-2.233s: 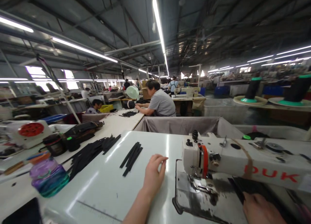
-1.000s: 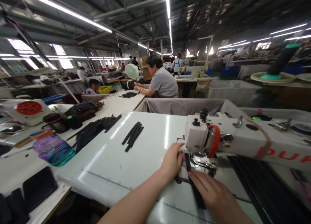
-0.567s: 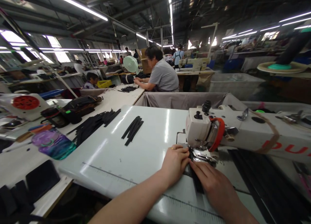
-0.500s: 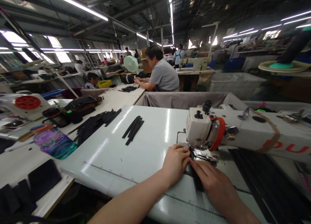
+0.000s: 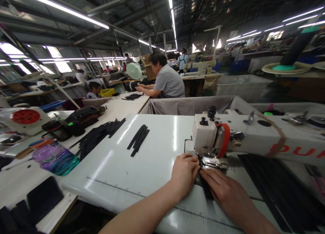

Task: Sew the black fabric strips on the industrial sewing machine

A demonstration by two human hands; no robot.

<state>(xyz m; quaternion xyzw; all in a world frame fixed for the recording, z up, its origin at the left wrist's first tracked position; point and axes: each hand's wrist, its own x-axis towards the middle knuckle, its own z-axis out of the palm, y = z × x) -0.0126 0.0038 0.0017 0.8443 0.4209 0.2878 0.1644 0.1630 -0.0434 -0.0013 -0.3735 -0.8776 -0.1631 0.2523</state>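
A black fabric strip lies under the presser foot of a white sewing machine, its near end running toward me over the bed. My left hand is closed on the strip's left edge, fingers curled and tips close to the foot. From the other side, my right hand is closed on the same strip, fingers together and pointing at the foot. Its thumb is hidden. Both hands cover much of the strip, and the needle cannot be made out.
Several short black strips lie on the glossy machine table, with a larger pile beyond its left edge. Long black pieces lie right of the machine. A purple-teal pouch sits left. A co-worker sits behind a fabric-lined bin.
The view has shifted slightly, so the background sits a little further left. Both hands stay on the strip beside the presser foot, with hardly any change in their grip.
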